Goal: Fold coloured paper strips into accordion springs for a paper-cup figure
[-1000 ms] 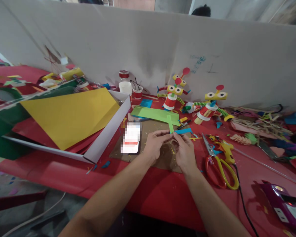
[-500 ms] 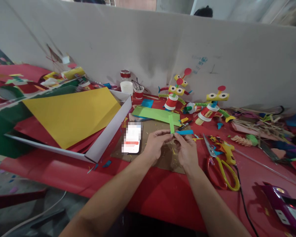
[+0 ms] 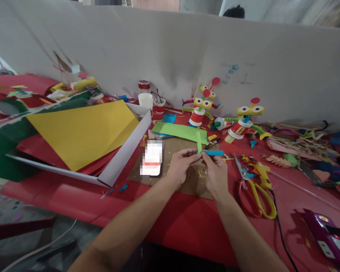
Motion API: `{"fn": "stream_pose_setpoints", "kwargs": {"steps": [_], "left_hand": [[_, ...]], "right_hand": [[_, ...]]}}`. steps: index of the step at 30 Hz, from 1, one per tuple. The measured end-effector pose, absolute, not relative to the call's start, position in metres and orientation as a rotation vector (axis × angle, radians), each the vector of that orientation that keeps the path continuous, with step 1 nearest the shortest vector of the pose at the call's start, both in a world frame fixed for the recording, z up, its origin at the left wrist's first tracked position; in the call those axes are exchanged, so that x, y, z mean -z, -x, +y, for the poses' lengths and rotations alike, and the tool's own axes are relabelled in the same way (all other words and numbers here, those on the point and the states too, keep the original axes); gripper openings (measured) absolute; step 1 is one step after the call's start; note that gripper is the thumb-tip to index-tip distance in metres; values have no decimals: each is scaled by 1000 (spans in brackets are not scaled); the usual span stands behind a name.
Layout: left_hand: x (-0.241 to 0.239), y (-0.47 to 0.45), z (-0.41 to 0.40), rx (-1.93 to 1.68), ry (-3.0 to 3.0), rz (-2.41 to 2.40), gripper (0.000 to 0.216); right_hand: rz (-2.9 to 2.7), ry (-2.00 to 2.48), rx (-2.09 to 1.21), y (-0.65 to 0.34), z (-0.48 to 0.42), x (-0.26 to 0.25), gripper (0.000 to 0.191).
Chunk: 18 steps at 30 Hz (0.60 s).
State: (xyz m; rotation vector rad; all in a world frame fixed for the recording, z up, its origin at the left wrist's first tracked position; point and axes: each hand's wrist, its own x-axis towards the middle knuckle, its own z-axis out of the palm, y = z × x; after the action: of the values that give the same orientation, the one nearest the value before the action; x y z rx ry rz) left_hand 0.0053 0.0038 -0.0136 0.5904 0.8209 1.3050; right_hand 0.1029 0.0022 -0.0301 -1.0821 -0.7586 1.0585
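Observation:
My left hand [image 3: 183, 165] and my right hand [image 3: 216, 170] meet over a brown board [image 3: 172, 155], fingertips pinched together. Between them is the joint of two paper strips: a light green strip [image 3: 198, 141] pointing away from me and a blue strip [image 3: 214, 153] pointing right. The strips cross at roughly a right angle; the overlap is partly hidden by my fingers. A wide green paper sheet [image 3: 178, 130] lies just beyond. To the left of my left hand rests a phone [image 3: 151, 158] with a lit screen.
Scissors [image 3: 252, 189] and a yellow glue gun [image 3: 262, 172] lie on the right. A white box [image 3: 130, 147] of coloured paper stands on the left. Paper-cup figures [image 3: 197, 117] line the back near a grey partition [image 3: 164, 49]. A purple power strip [image 3: 328, 238] sits front right.
The blue strip has shifted slightly right and lies more level. The green strip leans a little differently. Both hands keep their pinch at nearly the same spot.

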Motion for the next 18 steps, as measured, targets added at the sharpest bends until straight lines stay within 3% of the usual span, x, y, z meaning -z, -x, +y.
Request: {"fn": "stream_pose_setpoints", "kwargs": {"steps": [18], "left_hand": [[15,-3,4,-1304,-539,863,24]], "right_hand": [[-994,1186,-990,-109,3,32,20]]}}
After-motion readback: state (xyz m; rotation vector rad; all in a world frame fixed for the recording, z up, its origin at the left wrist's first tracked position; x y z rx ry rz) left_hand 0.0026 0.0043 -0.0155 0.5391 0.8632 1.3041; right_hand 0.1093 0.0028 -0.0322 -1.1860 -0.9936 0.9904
